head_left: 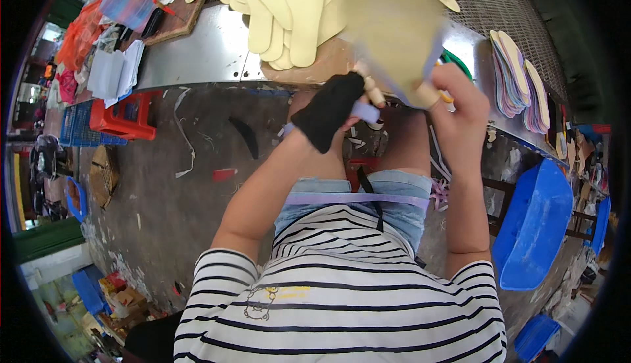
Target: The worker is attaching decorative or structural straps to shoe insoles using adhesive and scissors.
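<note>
1. The left hand [336, 103], in a black fingerless fabric glove with tan covers on some fingers, is just off the near edge of the desk [197, 51], a smooth grey metal top; a narrow pale lilac strip [367, 112] sticks out beneath it, and whether its fingers are clenched on that strip I cannot tell
2. The right hand [463, 110], ungloved, has its fingers grasping a broad, flat, yellowish-tan sheet with a lilac edge [394, 34] by the lower right corner
3. That sheet, blurred, is raised over the middle of the desk's near edge, its lower end close to the left fingers
4. Left of it, a loose pile of pale yellow, flat, sole-shaped pieces [305, 18] spreads toward the far edge
5. Near the desk's right end stands a layered stack of multicoloured sole-shaped pieces [509, 87]
6. White paper sheets [108, 74] hang near the left end, above a red plastic stool [125, 118]
</note>
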`<state>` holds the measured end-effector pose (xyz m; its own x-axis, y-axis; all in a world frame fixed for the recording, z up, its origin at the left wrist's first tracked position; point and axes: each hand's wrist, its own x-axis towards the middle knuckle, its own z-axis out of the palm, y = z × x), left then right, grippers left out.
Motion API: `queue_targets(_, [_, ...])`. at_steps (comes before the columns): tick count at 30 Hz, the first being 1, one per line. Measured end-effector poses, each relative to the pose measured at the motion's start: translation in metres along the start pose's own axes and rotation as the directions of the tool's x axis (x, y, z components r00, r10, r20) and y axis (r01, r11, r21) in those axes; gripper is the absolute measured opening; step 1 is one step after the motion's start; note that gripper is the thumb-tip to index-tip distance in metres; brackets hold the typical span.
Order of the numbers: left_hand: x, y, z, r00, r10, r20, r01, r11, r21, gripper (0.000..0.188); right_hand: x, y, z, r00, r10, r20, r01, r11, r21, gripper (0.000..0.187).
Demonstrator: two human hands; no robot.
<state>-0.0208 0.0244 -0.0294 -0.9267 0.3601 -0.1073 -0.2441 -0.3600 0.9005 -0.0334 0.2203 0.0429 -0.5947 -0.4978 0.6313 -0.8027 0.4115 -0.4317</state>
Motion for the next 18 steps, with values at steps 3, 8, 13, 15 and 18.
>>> queue_targets(3, [-0.018,0.013,0.018,0.999,-0.001,0.032,-0.009,0.957,0.288,0.026,0.001,0.012,0.007,0.763,0.645,0.046,-0.504,0.548,0.668,0.018])
queue_targets(8, [-0.014,-0.001,0.039,0.997,0.079,0.018,-0.081,0.947,0.311,0.025,-0.009,0.017,0.027,0.671,0.729,0.137,-0.528,0.34,0.778,0.019])
queue_targets(13, [-0.017,-0.004,0.038,0.988,0.14,-0.068,-0.118,0.957,0.264,0.026,-0.02,0.012,0.023,0.735,0.655,0.176,-0.553,0.429,0.714,0.018])
queue_targets(15, [-0.015,-0.013,0.034,0.98,0.193,-0.047,-0.171,0.938,0.301,0.025,-0.023,0.01,0.024,0.739,0.649,0.181,-0.548,0.423,0.722,0.017])
queue_targets(18, [-0.007,0.0,0.011,0.967,0.253,-0.021,-0.206,0.832,0.515,0.022,-0.029,0.015,0.022,0.764,0.627,0.152,-0.538,0.488,0.688,0.015])
